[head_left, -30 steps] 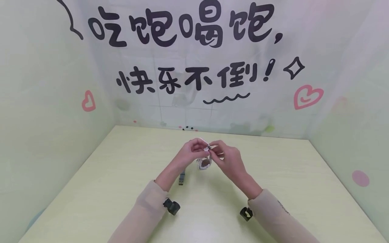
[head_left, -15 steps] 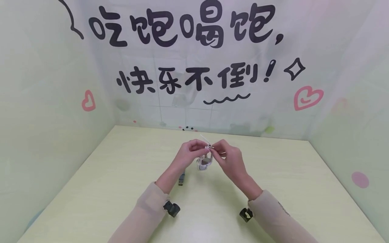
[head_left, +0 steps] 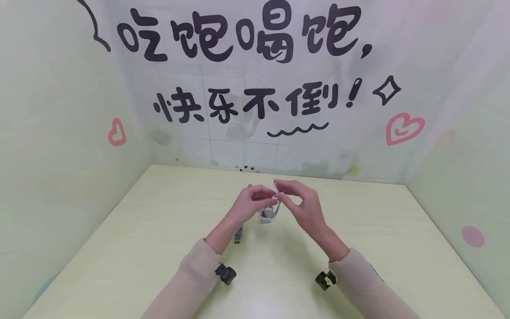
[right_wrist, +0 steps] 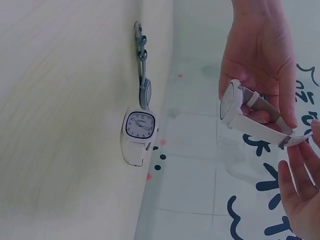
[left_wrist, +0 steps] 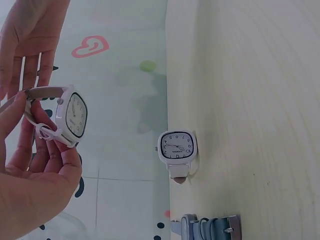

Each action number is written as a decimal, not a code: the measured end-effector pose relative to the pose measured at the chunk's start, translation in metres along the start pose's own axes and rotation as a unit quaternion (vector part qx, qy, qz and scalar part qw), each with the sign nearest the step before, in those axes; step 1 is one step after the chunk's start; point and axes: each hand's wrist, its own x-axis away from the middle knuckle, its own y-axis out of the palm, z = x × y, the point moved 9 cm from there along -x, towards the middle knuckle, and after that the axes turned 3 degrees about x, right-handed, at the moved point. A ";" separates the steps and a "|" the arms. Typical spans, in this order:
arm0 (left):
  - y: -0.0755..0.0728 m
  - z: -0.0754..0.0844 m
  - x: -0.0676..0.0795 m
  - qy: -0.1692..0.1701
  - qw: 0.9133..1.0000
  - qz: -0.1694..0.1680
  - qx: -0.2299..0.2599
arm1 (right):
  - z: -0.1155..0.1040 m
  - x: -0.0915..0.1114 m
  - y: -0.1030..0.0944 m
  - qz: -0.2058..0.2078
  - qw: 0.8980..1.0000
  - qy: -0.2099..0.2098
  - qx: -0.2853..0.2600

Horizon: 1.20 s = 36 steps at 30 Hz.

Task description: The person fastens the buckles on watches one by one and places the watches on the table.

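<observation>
A white wristwatch [left_wrist: 75, 115] hangs between the two hands, its dial turned down toward the table. Its strap is looped, with the buckle near the fingertips. My left hand [head_left: 250, 206] grips the strap at the buckle, fingers curled round it, seen also in the left wrist view. My right hand [head_left: 307, 208] is at the free strap end, thumb and index finger on either side of it; the exact contact is partly hidden. Below, a second white wristwatch [right_wrist: 140, 125] lies on the table, dial up. Beside it lies a blue-grey wristwatch [left_wrist: 215, 229], partly cut off.
The pale wooden table [head_left: 159, 266] meets printed fabric walls [head_left: 247, 146] at the back and both sides. Black camera mounts [head_left: 226, 274] sit at the wrists, under beige sleeves [head_left: 370, 283].
The strap end has swung from pointing up and left to standing near my right index finger. My right thumb and index finger have spread apart. The left hand has shifted slightly right.
</observation>
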 end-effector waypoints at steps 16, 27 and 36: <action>0.004 0.000 -0.003 0.010 1.000 -0.010 -0.023 | -0.002 0.001 -0.011 0.015 1.000 -0.024 0.010; 0.005 -0.001 -0.002 0.007 1.000 0.002 -0.021 | 0.006 0.006 -0.012 0.013 0.999 -0.025 0.027; 0.003 0.000 -0.003 0.010 1.000 0.008 -0.016 | 0.007 0.007 -0.015 0.012 0.998 -0.031 0.045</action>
